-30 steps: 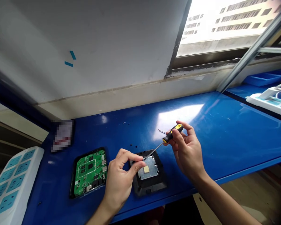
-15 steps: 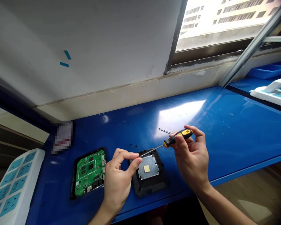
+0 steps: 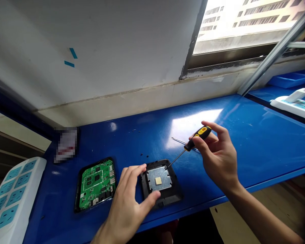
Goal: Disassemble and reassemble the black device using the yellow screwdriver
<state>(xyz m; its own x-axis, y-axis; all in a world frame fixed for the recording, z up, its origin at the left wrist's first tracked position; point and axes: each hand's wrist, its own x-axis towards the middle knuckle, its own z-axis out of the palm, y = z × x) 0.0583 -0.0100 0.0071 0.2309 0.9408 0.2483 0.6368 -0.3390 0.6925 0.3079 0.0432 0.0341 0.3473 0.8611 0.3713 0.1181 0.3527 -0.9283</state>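
Observation:
My right hand (image 3: 220,156) grips the black and yellow handle of a screwdriver (image 3: 198,137). The shaft slants down to the left, and its tip is at the upper right corner of a silver metal plate (image 3: 152,173). That plate, with a small cream pad (image 3: 158,180) on it, sits inside a black plastic cover (image 3: 176,191). My left hand (image 3: 134,196) is spread at the cover's left side, thumb over its lower part and fingertips by its upper left corner. Left of that hand lies a black casing holding a green circuit board (image 3: 96,183).
Several small dark screws (image 3: 144,155) lie behind the cover on the blue table (image 3: 244,135). A thin metal rod (image 3: 179,139) lies behind the screwdriver. A white power strip (image 3: 35,203) stands at the left edge, and a blurred packet (image 3: 66,145) lies at the back left.
My left thumb and fingers have parted from the screwdriver's tip and moved to the cover. The screwdriver has tilted steeper, its tip moving right and down to the plate's corner.

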